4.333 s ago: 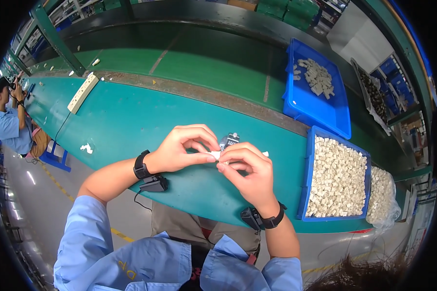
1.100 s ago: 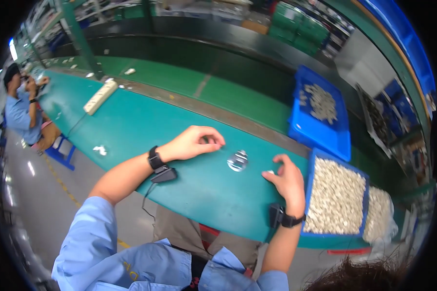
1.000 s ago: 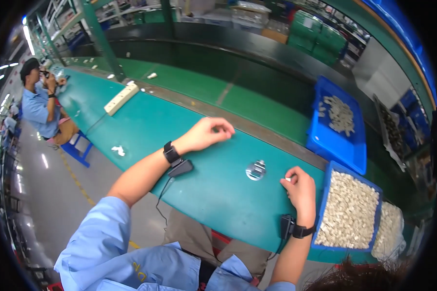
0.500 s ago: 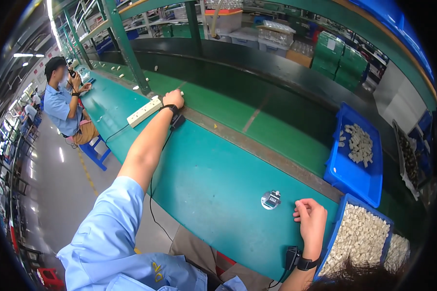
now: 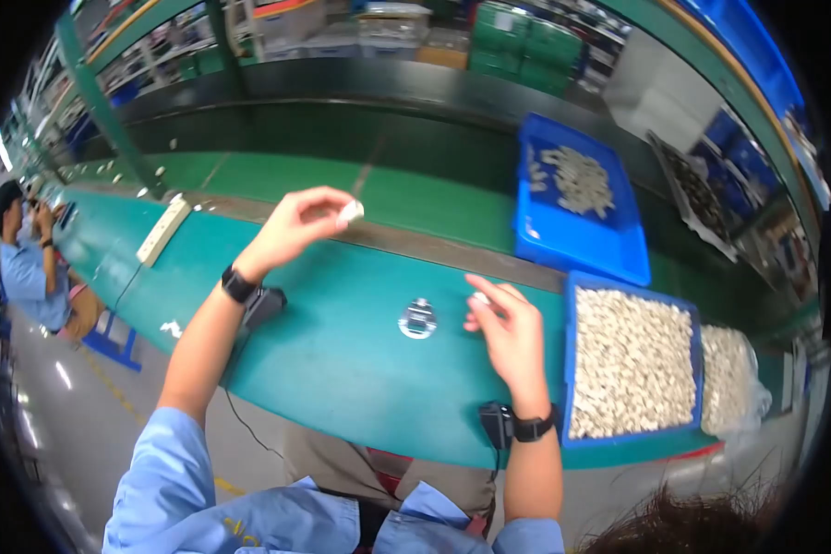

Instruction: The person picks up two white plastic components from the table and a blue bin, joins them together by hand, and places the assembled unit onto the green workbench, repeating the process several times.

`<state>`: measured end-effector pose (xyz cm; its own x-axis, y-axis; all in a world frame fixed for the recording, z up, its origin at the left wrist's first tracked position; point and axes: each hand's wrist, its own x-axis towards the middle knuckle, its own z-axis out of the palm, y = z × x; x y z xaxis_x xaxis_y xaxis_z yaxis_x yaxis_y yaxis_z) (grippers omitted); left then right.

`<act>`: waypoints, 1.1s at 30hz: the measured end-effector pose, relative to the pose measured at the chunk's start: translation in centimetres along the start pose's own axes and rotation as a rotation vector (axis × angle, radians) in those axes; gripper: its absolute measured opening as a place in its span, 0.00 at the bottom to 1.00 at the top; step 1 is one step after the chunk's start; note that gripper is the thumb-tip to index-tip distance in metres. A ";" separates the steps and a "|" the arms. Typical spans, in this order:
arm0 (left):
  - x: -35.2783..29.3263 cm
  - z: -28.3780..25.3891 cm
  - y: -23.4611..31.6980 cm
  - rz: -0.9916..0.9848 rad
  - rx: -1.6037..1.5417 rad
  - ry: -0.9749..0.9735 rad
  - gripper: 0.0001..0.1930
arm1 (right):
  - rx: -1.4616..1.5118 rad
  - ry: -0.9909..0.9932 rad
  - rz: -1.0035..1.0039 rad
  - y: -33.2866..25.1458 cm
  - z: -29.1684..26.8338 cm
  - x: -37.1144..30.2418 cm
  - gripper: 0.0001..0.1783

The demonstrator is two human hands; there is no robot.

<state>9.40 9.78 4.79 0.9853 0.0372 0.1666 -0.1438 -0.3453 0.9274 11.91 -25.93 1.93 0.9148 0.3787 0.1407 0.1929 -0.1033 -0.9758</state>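
My left hand (image 5: 303, 224) is raised over the back edge of the green bench (image 5: 342, 388). Its thumb and fingertips pinch a small white plastic part (image 5: 352, 211). My right hand (image 5: 510, 328) hovers above the bench to the right, fingers bent; a small whitish piece (image 5: 481, 297) shows between thumb and index finger, too small to name surely. Between the two hands a small dark device with a display (image 5: 420, 316) sits on a round pale base. Beside my right wrist stands a blue bin (image 5: 570, 369) full of small white parts (image 5: 632, 360).
A blue tray (image 5: 577, 242) with a heap of white pieces stands behind, on the green conveyor (image 5: 434, 198). A clear bag of parts (image 5: 731, 379) lies right of the bin. A white power strip (image 5: 163, 231) lies at left. A co-worker (image 5: 32, 268) sits at the far left.
My left hand has come back from the conveyor's edge by the power strip, carrying a small white part. My right hand has opened its fingers somewhat. The view has turned right.
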 end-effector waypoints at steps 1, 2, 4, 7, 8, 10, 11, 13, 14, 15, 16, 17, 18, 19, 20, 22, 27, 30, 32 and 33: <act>-0.4 2.1 0.7 0.042 -0.050 -0.050 0.14 | 0.100 0.005 0.031 -0.3 0.1 -0.2 0.15; -0.8 4.0 1.3 0.082 -0.099 -0.098 0.13 | 0.203 0.008 0.057 -0.5 -0.1 -0.4 0.13; -1.3 7.2 2.0 0.115 -0.100 -0.141 0.14 | 0.212 0.027 0.044 -0.2 -0.4 -0.6 0.14; -2.7 9.8 2.6 0.142 -0.065 -0.165 0.14 | 0.267 -0.007 0.019 -0.1 -0.7 -0.9 0.14; -3.1 10.1 2.7 0.176 -0.054 -0.162 0.14 | 0.279 -0.004 -0.029 -0.3 -0.7 -1.0 0.14; -4.0 10.4 2.6 0.241 -0.031 -0.150 0.14 | 0.303 -0.003 -0.125 -0.8 -0.5 -1.3 0.15; -4.4 10.4 2.4 0.235 -0.028 -0.146 0.14 | 0.308 -0.009 -0.122 -1.2 -0.4 -1.3 0.15; -5.2 10.4 1.7 0.285 0.036 -0.127 0.14 | 0.353 -0.048 -0.092 -2.0 -0.3 -1.5 0.14; -5.5 10.3 1.5 0.310 0.069 -0.117 0.15 | 0.375 -0.067 -0.077 -2.1 -0.2 -1.6 0.14; -5.8 10.4 1.5 0.304 0.072 -0.111 0.15 | 0.379 -0.075 -0.075 -2.0 0.0 -1.5 0.14; -6.0 10.7 1.5 0.334 0.069 -0.105 0.15 | 0.427 -0.092 -0.042 -1.9 0.2 -1.7 0.13; -6.2 11.0 1.6 0.363 0.065 -0.098 0.15 | 0.474 -0.110 -0.008 -1.8 0.3 -1.8 0.12; -6.3 11.1 1.6 0.392 0.061 -0.090 0.15 | 0.521 -0.128 0.027 -1.7 0.4 -1.9 0.11; -6.4 11.2 1.6 0.388 0.061 -0.087 0.15 | 0.522 -0.132 0.030 -1.5 0.5 -1.9 0.11; -6.5 11.1 1.6 0.396 0.064 -0.071 0.15 | 0.515 -0.143 0.016 -1.3 0.6 -1.9 0.11; -6.6 11.0 1.5 0.413 0.072 -0.039 0.15 | 0.502 -0.166 -0.015 -1.0 0.9 -1.8 0.12; -6.4 11.0 1.1 0.412 0.043 -0.045 0.15 | 0.400 -0.211 0.094 -1.4 0.6 -1.8 0.12; -6.3 11.1 1.2 0.428 0.032 -0.061 0.15 | 0.517 -0.219 0.130 -1.3 0.9 -1.8 0.11; -6.3 11.1 1.2 0.434 0.033 -0.062 0.15 | 0.538 -0.222 0.107 -1.1 1.2 -1.7 0.11; -6.3 11.0 1.3 0.445 0.033 -0.066 0.15 | 0.557 -0.223 0.081 -1.0 1.3 -1.7 0.11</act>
<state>4.08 -1.24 1.20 0.8322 -0.1811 0.5241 -0.5528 -0.3444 0.7588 9.74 -25.27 2.50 0.8107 0.5796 0.0830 -0.1441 0.3349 -0.9312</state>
